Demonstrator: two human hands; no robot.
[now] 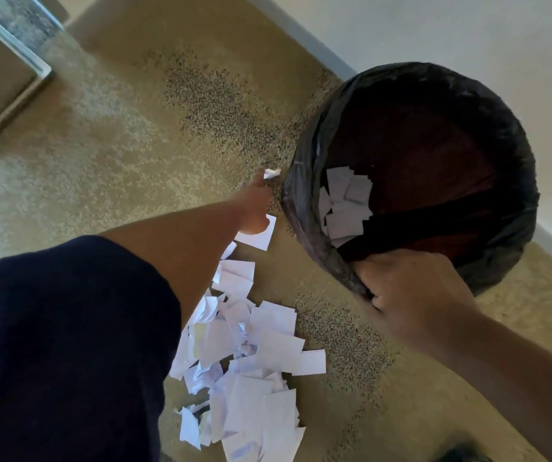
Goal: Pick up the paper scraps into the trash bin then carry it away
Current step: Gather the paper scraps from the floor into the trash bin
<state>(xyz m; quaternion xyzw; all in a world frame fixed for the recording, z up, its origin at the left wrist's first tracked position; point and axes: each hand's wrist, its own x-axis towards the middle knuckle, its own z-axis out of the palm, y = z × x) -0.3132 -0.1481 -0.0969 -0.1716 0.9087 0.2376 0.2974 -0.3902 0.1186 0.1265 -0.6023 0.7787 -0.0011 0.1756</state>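
While bin (411,175) gripped, scrap (272,173) pinched.

The trash bin (411,181) sits to the right, near the wall (468,38) behind it. Several paper scraps (344,205) lie inside it against its left wall. A pile of scraps (251,361) spreads over the carpet (118,145) left of and before the bin. The right hand (411,288) is on the bin's near rim; the left hand (256,208) reaches just left of the bin, a scrap (272,173) at its fingertips. A piece of furniture (4,71) stands far left.
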